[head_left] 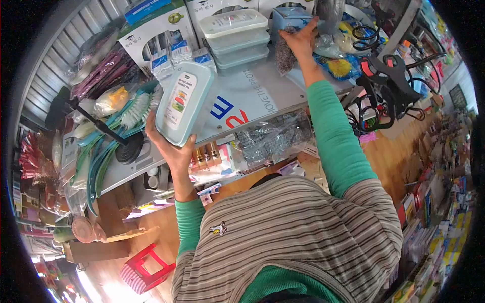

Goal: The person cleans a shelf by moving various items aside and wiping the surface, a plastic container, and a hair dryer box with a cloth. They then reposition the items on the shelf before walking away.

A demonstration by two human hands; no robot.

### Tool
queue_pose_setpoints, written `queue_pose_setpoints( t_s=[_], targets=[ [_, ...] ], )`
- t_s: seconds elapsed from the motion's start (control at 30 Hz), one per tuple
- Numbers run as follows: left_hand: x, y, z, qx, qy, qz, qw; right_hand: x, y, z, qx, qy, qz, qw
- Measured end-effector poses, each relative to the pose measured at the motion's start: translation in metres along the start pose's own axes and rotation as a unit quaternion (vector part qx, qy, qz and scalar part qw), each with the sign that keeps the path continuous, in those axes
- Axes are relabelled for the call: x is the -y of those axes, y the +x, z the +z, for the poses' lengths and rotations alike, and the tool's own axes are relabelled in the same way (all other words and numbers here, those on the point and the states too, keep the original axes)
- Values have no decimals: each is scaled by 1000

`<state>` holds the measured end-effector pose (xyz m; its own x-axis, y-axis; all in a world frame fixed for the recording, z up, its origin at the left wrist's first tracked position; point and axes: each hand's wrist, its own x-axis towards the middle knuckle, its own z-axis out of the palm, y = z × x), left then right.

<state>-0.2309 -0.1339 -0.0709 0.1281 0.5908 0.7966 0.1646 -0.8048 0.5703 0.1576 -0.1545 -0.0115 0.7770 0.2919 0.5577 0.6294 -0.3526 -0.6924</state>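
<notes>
My left hand (174,154) holds a plastic food container (187,106) with a pale blue lid and a printed label. The container is tilted, raised over the front of the table, with my thumb at its lower edge. My right hand (301,43) reaches to the back of the table, its thumb and fingers spread around a small blue box (290,19). Just below that hand stands a bag of brown mesh-like material (286,56). Between my hands is a stack of clear food containers (240,48), the top one with a whitish lid.
Small blue-and-white boxes (180,50) stand behind the held container. Brushes with green handles (134,111) and a black-based plunger-like tool (129,149) lie at the left. Black wire-like racks (389,83) project at the right. A red stool (146,268) is on the floor.
</notes>
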Motion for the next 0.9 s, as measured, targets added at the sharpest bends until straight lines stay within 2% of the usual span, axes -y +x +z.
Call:
queue_pose_setpoints(
  t_s=[0.03, 0.1, 0.23, 0.3, 0.33, 0.4, 0.43, 0.5, 0.57, 0.6, 0.63, 0.7, 0.77, 0.83, 0.9],
  targets=[
    [-1, 1, -1, 0, 5, -7, 1000, -5, -4, 0, -1, -3, 3, 1000],
    [1, 0, -2, 2, 5, -2, 1000, -10, -9, -1, -77, 21, -86, 993],
    [8, -1, -4, -4, -17, -2, 1000, -7, -50, -37, -90, 45, -102, 990],
    [8, 0, -1, -6, -27, -3, 1000, -5, -85, -60, -149, 46, -209, 965],
    [8, 0, 0, -6, -36, -3, 999, 2, -102, -74, -146, 44, -206, 967],
    [7, 0, 2, 3, -41, -9, 999, 19, -134, -103, -48, 209, -149, 965],
    [6, 0, 1, 11, -47, -10, 999, 17, -148, -113, -46, 208, -144, 966],
    [2, 5, 1, 38, -28, 4, 999, 10, -173, -133, -49, 102, -259, 959],
    [-8, 18, 6, 57, -11, 23, 998, 7, -191, -150, -52, 96, -318, 942],
    [-18, 26, 12, 71, -13, 39, 997, 11, -203, -159, 18, 176, -210, 962],
    [-30, 33, 17, 85, -15, 55, 995, 1, -213, -165, 20, 176, -211, 961],
    [-57, 53, 32, 127, 24, 99, 987, -26, -229, -175, -35, 70, -263, 962],
    [-81, 72, 56, 160, 41, 173, 971, -26, -236, -185, -25, 75, -253, 964],
    [-97, 84, 87, 186, 36, 210, 959, -31, -242, -193, -36, 54, -202, 977],
    [-105, 98, 122, 206, 13, 247, 947, -35, -243, -194, -45, 83, -195, 976]
  ],
)
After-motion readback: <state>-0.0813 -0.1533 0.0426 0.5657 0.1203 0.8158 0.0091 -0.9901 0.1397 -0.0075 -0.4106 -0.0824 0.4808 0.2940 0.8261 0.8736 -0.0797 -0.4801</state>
